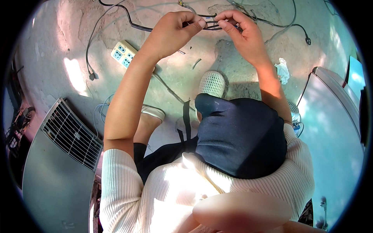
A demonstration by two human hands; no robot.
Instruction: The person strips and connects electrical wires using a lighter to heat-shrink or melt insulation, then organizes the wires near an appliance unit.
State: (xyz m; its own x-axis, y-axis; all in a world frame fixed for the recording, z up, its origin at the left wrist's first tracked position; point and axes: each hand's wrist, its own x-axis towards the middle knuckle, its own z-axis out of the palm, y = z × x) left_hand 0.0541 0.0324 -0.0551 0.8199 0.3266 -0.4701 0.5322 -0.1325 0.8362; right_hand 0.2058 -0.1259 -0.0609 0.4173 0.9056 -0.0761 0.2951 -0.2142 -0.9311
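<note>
Fingers of the left hand [169, 34] and right hand [247, 35] are pinched closed on thin wires [212, 22], positioned between the hands. Status: work appears partway; wires run separately across the gap, and whether any are joined cannot be determined. Surface: stained concrete floor [176, 75], bearing cream power strip [123, 53], black plug [91, 76] and thin scrap [196, 64]. Room: grilled grey panel [58, 167] at left, pale cabinet [330, 136] at right.

Wires [212, 26] run between the left hand [176, 33] and right hand [244, 37]; on the floor [171, 75], a power strip [123, 53] lies left of the left forearm [128, 95], a plug [91, 76] farther left; a shoe [212, 83] sits between the forearms; a tissue [283, 72] lies right of the right forearm [269, 83], a second plug [308, 40] beyond it; a grille [74, 132] is at left, a large panel [330, 136] at right.
</note>
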